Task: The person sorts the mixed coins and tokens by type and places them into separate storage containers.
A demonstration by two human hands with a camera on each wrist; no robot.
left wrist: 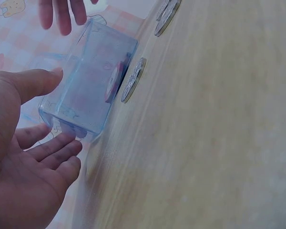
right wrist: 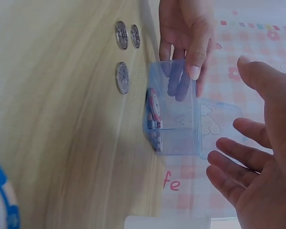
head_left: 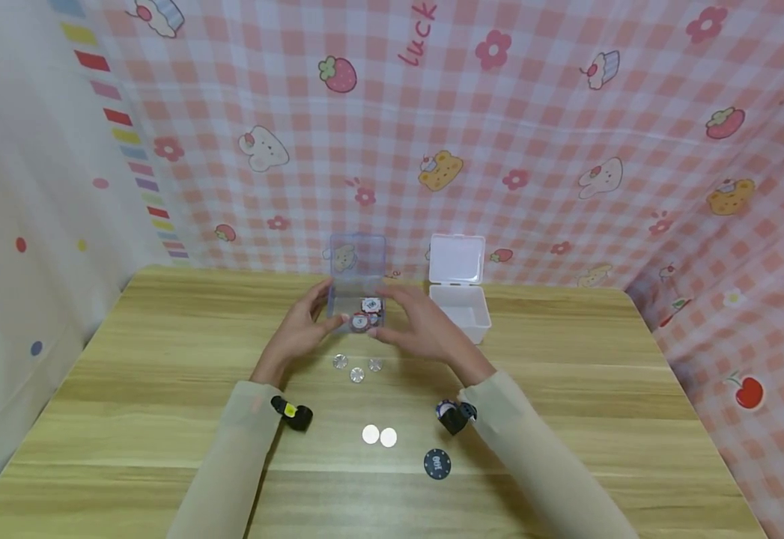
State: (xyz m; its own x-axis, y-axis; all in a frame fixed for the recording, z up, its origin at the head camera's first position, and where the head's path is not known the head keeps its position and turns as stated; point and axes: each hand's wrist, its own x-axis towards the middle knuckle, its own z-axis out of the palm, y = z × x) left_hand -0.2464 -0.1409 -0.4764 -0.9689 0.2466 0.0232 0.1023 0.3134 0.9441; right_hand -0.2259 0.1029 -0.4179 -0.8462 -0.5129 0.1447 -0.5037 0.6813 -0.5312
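Your left hand has its fingers loosely extended at the clear box's 8 o'clock; whether they touch it, I cannot tell. Your right hand is spread, apart from the box, between 3 and 4. Chips lie inside toward 5. Outward from the box: silver coins and pale discs at 6, an open white box at 3.

The location is a curtained-off tabletop area; the type of room beyond it cannot be determined. A pink checked cartoon cloth encloses the rear and right of a wood-grain table, and a white spotted cloth bounds the left.
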